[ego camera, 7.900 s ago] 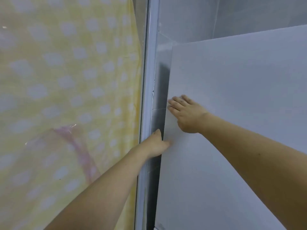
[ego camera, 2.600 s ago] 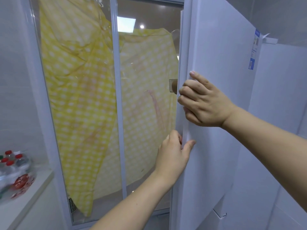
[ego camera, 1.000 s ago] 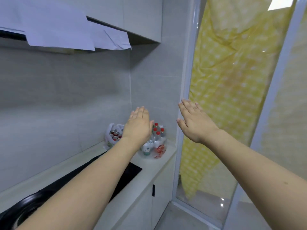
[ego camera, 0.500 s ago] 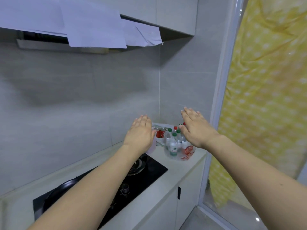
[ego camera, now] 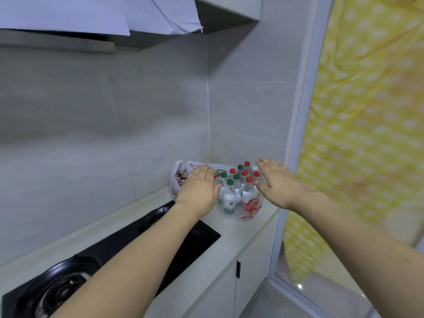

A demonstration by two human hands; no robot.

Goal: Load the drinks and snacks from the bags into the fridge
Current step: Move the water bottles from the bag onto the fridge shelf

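Two plastic bags stand in the far corner of the white counter. The clear bag with red print holds several small bottles with red and green caps. A white bag to its left holds red cans, partly hidden behind my left hand. My left hand is stretched out flat, fingers straight, in front of the white bag. My right hand is also flat and empty, just right of the bottles. Neither hand holds anything. The fridge is out of view.
A black gas hob with two burners fills the counter's near left. A range hood covered with white paper hangs overhead. A glass door frame with a yellow dotted cloth behind it stands at the right.
I have turned away from the fridge door, which both hands had been gripping, toward the counter. Both flat hands have moved closer to the bags over the last second.
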